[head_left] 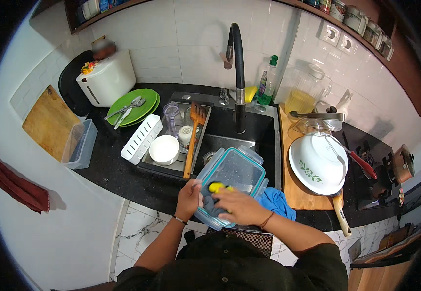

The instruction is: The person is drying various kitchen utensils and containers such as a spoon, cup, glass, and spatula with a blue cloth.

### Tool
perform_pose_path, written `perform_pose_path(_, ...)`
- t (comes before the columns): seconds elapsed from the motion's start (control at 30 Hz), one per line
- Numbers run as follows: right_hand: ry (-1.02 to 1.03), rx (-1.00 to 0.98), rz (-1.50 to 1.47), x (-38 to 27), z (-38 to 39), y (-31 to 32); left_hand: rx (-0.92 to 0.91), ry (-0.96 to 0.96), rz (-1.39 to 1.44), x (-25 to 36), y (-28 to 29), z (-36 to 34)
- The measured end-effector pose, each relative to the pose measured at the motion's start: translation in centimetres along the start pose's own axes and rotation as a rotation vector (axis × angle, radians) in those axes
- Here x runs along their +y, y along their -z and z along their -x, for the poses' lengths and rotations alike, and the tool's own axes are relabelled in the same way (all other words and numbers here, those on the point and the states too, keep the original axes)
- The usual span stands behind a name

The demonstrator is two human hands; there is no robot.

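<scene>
My left hand (188, 199) grips the left edge of a clear plastic food container lid (242, 169), which has a teal seal and clip flaps. The lid is tilted over the front of the black sink (261, 127), and small drops or specks show on its surface. My right hand (243, 207) presses a bunched dark grey cloth with a bright yellow part (214, 205) onto the lid's near left area. The fingers are curled over the cloth and partly hide it. A blue cloth (277, 202) lies on the counter edge beside my right wrist.
Left of the sink, a drying tray holds a white bowl (164, 150), a wooden spatula (194, 140) and cups. Green plates (134, 107) with cutlery stand beyond. A black faucet (239, 72) rises behind the sink. At right, a white basin (318, 164) rests on a wooden board (295, 186).
</scene>
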State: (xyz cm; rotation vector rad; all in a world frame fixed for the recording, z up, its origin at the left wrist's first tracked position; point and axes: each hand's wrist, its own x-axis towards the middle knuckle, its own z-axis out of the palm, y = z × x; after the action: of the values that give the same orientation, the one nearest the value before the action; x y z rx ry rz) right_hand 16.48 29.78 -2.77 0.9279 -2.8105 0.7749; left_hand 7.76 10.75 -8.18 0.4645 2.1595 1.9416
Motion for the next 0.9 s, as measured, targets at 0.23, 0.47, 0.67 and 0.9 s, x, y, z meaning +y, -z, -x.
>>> perform_pose_path(0.23,-0.386,0.308,0.248,4.7,-1.6,0.2,-0.054,0.144,0.062,1.3,-0.1,0.1)
perform_pose_path(0.47,0.050,0.328,0.216,2.6,-6.2,-0.7,0.001,0.026,0.118,1.3,0.0,0.4)
perform_pose_path(0.67,-0.281,0.486,0.200,6.0,-6.4,0.0,-0.027,0.160,0.003,1.6,0.1,0.4)
perform_pose_path(0.9,-0.223,0.240,0.196,5.8,-5.0,1.6,0.014,0.116,-0.015,1.8,-0.2,0.6)
